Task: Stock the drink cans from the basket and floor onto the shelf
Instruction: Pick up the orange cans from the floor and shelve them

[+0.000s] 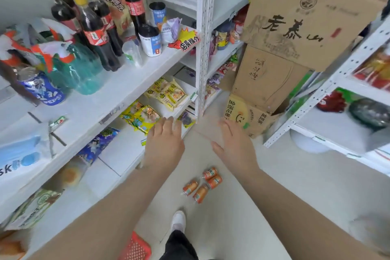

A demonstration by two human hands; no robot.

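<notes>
Several orange drink cans (202, 184) lie on their sides on the pale floor below my hands. A corner of a red mesh basket (135, 248) shows at the bottom edge, near my shoe. My left hand (163, 143) and my right hand (235, 143) are both stretched out in front of me, fingers apart and holding nothing. They hover well above the cans, by the edge of the white shelf (101, 103) on the left. A blue Pepsi can (43, 88) stands on that shelf at the left.
Cola bottles (95, 29), a green bottle (82, 69) and white cups fill the back of the shelf. Snack packets (166, 93) lie on the lower shelves. Stacked cardboard boxes (291, 34) block the aisle ahead. Another white rack (329, 84) stands right.
</notes>
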